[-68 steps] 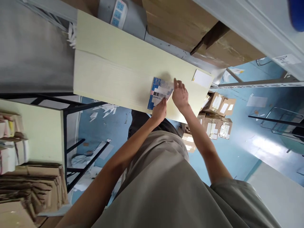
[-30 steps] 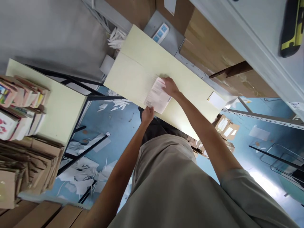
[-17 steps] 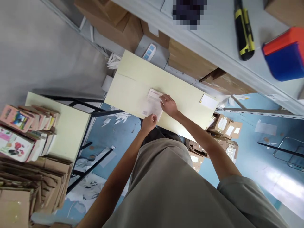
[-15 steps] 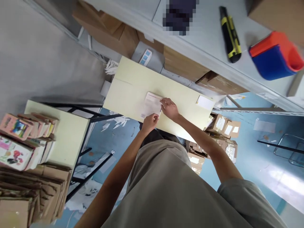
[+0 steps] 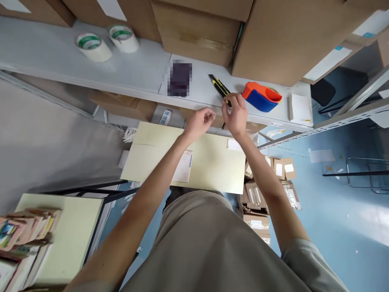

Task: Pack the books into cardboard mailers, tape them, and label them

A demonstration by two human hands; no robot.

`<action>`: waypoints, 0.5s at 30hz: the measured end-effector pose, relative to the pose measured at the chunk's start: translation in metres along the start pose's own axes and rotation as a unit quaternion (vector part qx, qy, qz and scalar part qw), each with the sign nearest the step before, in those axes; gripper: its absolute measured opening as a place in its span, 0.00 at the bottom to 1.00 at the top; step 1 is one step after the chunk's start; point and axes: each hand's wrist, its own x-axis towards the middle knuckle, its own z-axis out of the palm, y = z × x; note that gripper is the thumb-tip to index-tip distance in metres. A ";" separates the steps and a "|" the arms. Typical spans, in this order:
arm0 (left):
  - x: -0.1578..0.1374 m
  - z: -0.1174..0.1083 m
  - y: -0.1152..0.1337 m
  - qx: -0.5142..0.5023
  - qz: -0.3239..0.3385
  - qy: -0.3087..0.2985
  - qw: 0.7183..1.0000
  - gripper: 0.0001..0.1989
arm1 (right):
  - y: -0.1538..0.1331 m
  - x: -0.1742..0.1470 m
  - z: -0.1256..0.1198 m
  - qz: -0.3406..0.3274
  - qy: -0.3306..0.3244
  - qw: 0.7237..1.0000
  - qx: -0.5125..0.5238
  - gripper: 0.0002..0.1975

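Observation:
My right hand [image 5: 236, 115] is at the shelf's front edge, its thumb and fingers closed round the near end of a black and yellow utility knife [image 5: 219, 86]. The knife's far end points away to the left over the shelf. To the left of it, my left hand [image 5: 200, 122] hovers above the table with curled fingers; whether anything small is in them I cannot make out. A thin pale book or booklet [image 5: 183, 167] lies on the cream table [image 5: 219, 170], partly covered by my left forearm.
On the grey shelf [image 5: 139, 77] stand an orange and blue tape dispenser [image 5: 263, 97], tape rolls [image 5: 93, 46] and large cardboard boxes [image 5: 197, 30]. A white card [image 5: 234, 144] lies on the table. Book stacks [image 5: 27, 231] are at lower left, cartons [image 5: 257, 194] on the floor at right.
Both hands have left the booklet on the table and moved forward and up to the shelf edge. My right hand has reached the utility knife. The view has tilted up, showing more shelf.

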 end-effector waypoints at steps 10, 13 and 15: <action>0.023 -0.038 0.042 0.004 0.065 0.039 0.997 0.10 | 0.034 0.087 0.045 0.038 -0.069 0.993 -0.089 0.25; 0.006 -0.049 0.028 0.009 0.053 0.050 0.997 0.09 | 0.037 0.087 0.056 0.067 -0.043 0.995 -0.063 0.25; -0.014 -0.054 0.002 0.018 0.026 0.058 0.998 0.09 | 0.029 0.077 0.053 0.082 -0.032 0.995 -0.051 0.28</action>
